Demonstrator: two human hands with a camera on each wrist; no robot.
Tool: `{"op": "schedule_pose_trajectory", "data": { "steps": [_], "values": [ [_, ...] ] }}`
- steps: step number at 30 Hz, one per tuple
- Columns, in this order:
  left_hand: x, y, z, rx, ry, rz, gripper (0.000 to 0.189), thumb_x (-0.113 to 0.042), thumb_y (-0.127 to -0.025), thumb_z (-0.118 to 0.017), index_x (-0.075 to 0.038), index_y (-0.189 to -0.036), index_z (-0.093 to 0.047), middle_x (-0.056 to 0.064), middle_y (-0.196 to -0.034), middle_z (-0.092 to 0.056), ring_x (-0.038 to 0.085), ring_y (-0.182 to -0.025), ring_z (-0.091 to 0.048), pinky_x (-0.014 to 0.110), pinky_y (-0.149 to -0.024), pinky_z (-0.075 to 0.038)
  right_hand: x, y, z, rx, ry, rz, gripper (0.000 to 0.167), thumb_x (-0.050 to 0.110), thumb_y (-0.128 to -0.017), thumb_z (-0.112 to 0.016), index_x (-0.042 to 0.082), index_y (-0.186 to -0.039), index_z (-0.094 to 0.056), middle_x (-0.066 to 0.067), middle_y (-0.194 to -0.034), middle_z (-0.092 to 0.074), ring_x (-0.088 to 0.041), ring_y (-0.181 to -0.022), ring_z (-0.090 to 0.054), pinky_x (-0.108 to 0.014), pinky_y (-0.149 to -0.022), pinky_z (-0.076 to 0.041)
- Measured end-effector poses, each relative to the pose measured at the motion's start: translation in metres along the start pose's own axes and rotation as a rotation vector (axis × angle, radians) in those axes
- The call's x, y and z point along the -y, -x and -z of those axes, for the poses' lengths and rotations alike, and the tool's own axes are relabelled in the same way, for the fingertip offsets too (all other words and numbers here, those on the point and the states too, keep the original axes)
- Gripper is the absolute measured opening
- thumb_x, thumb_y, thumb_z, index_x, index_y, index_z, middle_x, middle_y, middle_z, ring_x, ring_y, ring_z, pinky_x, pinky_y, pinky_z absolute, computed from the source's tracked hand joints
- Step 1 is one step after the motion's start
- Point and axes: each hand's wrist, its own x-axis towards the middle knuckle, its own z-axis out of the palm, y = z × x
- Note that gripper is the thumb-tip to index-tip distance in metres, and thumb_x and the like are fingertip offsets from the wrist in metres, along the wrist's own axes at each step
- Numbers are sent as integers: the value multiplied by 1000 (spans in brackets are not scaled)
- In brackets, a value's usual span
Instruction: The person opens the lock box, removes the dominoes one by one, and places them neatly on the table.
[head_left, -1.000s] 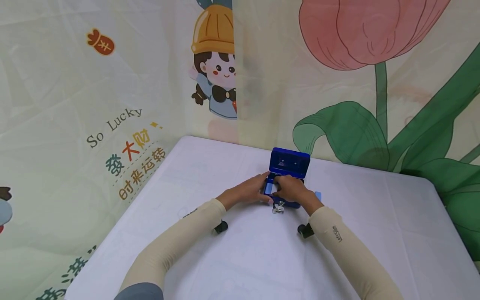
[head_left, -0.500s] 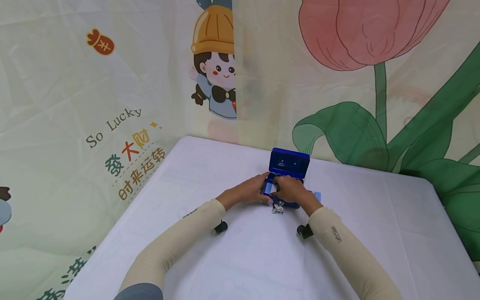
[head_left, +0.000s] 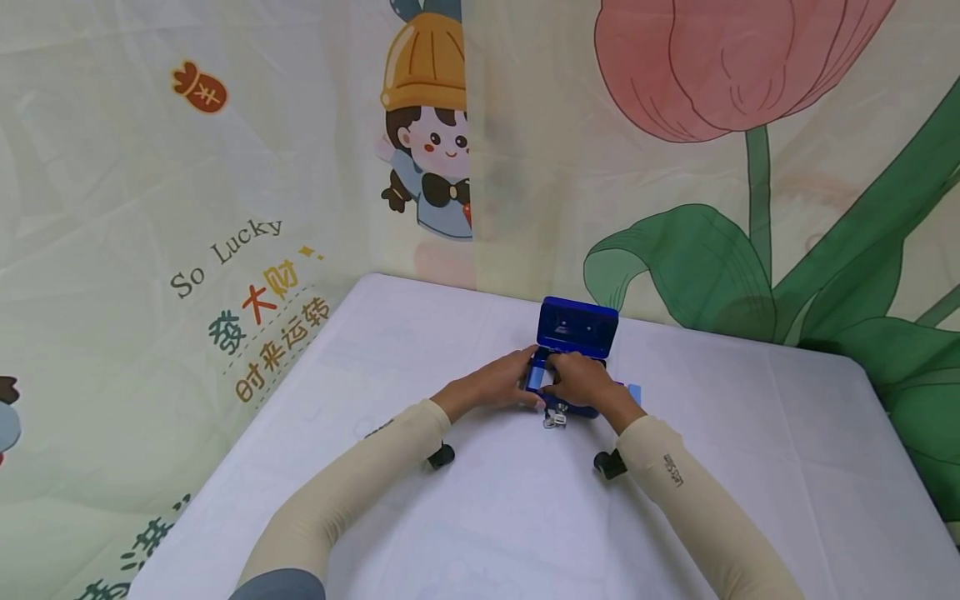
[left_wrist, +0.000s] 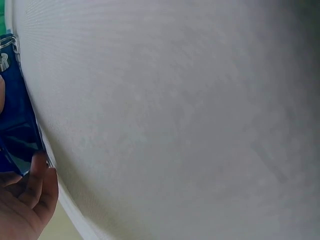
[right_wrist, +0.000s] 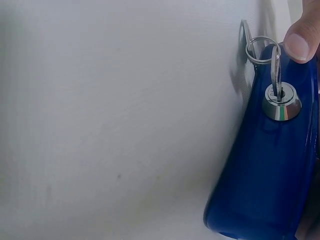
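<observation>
Glossy blue box point(right_wrist: 260, 172), lid point(head_left: 577, 326) raised

A slight shift of the head view: backdrop point(head_left: 528, 192), table point(head_left: 517, 517) and blue box point(head_left: 578, 327) marginally lower.

We reach forward with both cream-sleeved arms angled inward, so our hands meet closely. Our left arm point(head_left: 363, 475) ends in a bare left hand point(head_left: 501, 382), thumb point(head_left: 536, 403) parted from the fingers in a grip. Our right arm point(head_left: 708, 508) brings the right hand point(head_left: 583, 379) back-up, its fingertips hidden.
</observation>
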Motion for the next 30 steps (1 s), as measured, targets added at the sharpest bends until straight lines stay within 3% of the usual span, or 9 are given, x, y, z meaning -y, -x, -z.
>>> {"op": "schedule_pose_trajectory", "data": {
  "steps": [30],
  "values": [
    [2, -4, -2, -10, -9, -28, 106, -45, -85, -79, -10, -162, -14, 14, -159, -37, 25, -146, -38, 41, -122, -31, -2, 4, 5, -5, 16, 11, 42, 33, -90, -77, 6, -121, -67, -7, -101, -74, -18, -84, -67, -44, -91, -58]
  ]
}}
